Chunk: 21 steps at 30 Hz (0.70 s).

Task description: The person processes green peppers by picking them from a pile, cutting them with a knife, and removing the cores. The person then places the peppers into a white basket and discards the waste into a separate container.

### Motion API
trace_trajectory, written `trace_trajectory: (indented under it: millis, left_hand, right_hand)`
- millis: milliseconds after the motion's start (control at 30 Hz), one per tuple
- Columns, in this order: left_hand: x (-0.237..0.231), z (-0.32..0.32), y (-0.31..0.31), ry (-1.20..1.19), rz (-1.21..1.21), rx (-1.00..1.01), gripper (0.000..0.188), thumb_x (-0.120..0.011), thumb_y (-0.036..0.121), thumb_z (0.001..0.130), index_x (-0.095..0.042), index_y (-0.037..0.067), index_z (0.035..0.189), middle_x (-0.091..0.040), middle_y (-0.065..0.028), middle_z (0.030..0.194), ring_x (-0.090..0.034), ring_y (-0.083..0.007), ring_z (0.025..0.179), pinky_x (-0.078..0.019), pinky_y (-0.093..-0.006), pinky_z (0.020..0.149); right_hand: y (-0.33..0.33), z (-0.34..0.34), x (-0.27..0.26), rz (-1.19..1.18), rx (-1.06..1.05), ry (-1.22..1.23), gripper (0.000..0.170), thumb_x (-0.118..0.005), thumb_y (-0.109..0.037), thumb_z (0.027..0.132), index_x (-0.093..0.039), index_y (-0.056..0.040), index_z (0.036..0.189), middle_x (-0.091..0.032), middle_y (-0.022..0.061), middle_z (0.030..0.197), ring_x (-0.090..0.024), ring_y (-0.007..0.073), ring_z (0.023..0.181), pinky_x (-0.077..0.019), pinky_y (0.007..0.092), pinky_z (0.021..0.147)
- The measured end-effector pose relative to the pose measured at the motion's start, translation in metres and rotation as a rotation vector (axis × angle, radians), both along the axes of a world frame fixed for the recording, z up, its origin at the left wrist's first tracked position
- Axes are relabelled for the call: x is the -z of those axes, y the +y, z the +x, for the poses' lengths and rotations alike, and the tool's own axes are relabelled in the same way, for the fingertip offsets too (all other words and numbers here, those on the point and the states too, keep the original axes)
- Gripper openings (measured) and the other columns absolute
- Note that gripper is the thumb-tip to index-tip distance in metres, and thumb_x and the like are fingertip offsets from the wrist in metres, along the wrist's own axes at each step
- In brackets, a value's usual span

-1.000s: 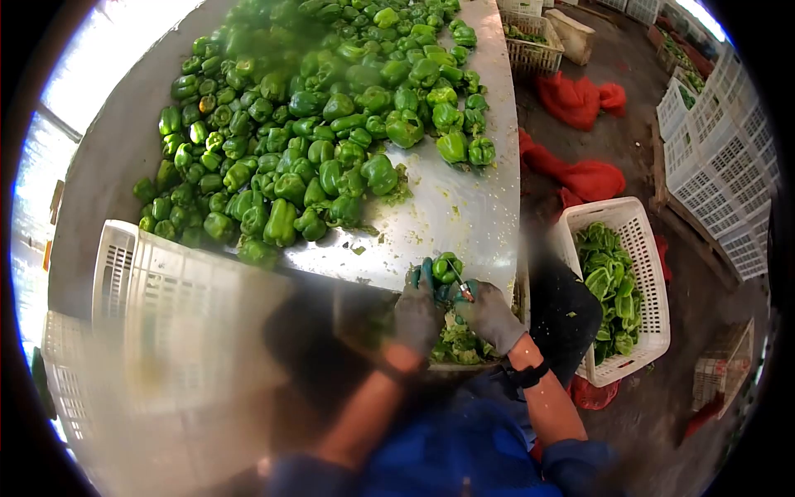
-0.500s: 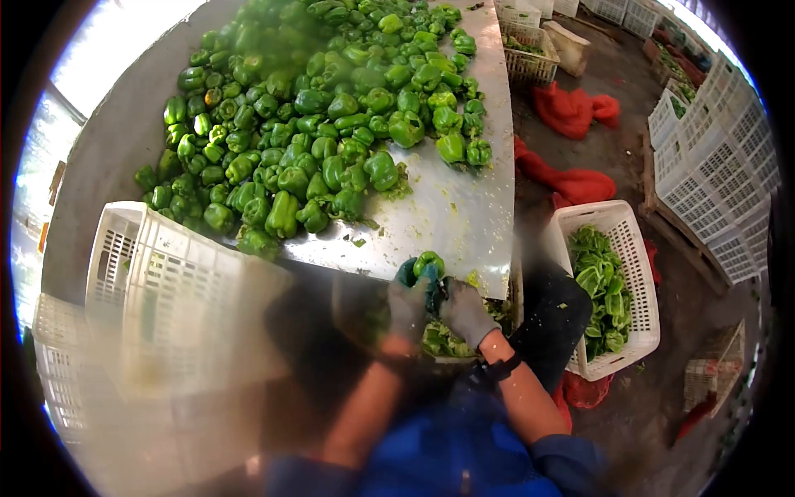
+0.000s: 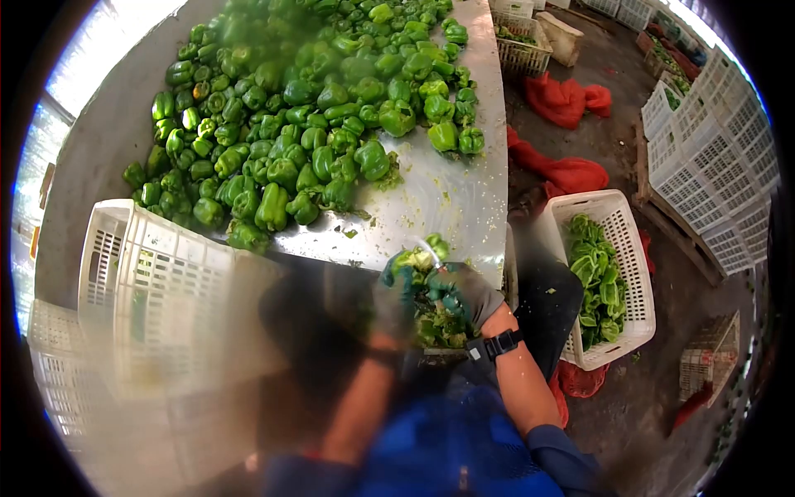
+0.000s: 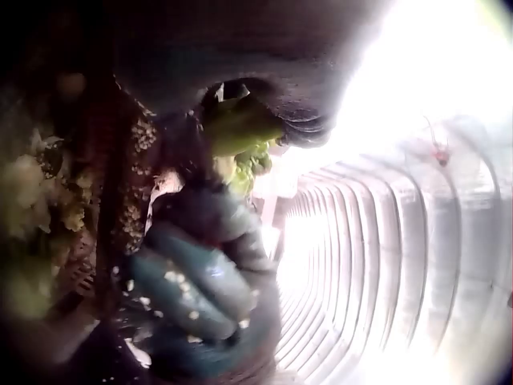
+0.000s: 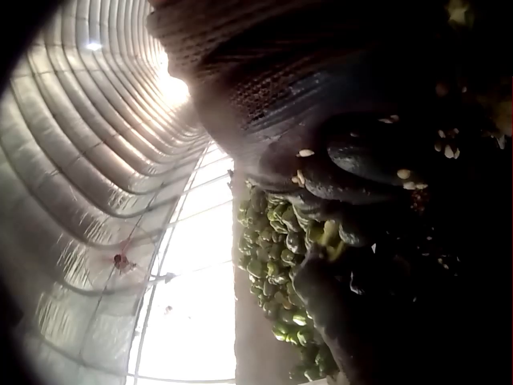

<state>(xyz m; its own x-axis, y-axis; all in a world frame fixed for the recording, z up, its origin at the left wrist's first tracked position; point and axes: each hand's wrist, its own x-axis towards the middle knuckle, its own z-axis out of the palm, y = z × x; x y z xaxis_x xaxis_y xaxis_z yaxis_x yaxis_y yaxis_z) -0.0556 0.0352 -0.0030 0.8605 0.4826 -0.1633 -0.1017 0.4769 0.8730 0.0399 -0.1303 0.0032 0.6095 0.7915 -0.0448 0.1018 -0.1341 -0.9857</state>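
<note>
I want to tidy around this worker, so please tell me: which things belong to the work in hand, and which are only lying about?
Seem part of the work:
pepper in the left hand
knife in the right hand
pepper pile on the table
scraps below the hands
crate of cut peppers

Seem to lie about:
red netting on the floor
lower-right crate
stacked crates

Gloved right hand (image 5: 313, 128) is super close up, fingers curled, with pale seeds (image 5: 407, 175) stuck on. Past it there's a pile of green peppers (image 5: 268, 245) on a greyish surface (image 5: 255, 337), plus a ribbed roof (image 5: 72, 152) curving along the left. Right side's mostly too dark.
</note>
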Motion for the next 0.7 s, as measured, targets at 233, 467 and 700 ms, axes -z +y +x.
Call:
trace_trajectory:
  millis: [233, 467, 700]
  left_hand:
    - [0.014, -0.006, 0.014, -0.076, 0.277, 0.129, 0.049, -0.055, 0.037, 0.116, -0.063, -0.001, 0.144, -0.074, -0.0077, 0.12, -0.069, -0.0153, 0.108, -0.0569, -0.0311, 0.094]
    - [0.02, -0.012, 0.022, 0.135, 0.524, 0.265, 0.051, -0.046, 0.041, 0.118, -0.063, 0.0, 0.145, -0.075, -0.0054, 0.12, -0.071, -0.0169, 0.104, -0.0566, -0.0293, 0.09]
    - [-0.037, -0.014, 0.0, 0.046, 0.546, 0.224, 0.054, -0.042, 0.042, 0.118, -0.066, -0.001, 0.141, -0.075, -0.0076, 0.124, -0.072, -0.0187, 0.104, -0.0567, -0.0305, 0.086]
  right_hand:
    - [0.018, 0.001, -0.027, -0.116, 0.455, -0.054, 0.047, -0.08, -0.034, 0.096, -0.073, -0.0041, 0.132, -0.071, 0.0079, 0.081, -0.066, 0.018, 0.075, -0.0556, 0.0385, 0.07]
    - [0.022, -0.012, -0.001, -0.23, 0.275, -0.888, 0.05, -0.074, -0.032, 0.097, -0.068, -0.0032, 0.138, -0.075, 0.0212, 0.109, -0.074, 0.0396, 0.093, -0.0595, 0.048, 0.084]
    - [0.035, -0.003, 0.021, -0.654, -0.231, -1.02, 0.071, -0.061, -0.035, 0.099, -0.048, -0.0043, 0.162, -0.062, 0.0142, 0.154, -0.051, 0.0296, 0.149, -0.0471, 0.0504, 0.114]
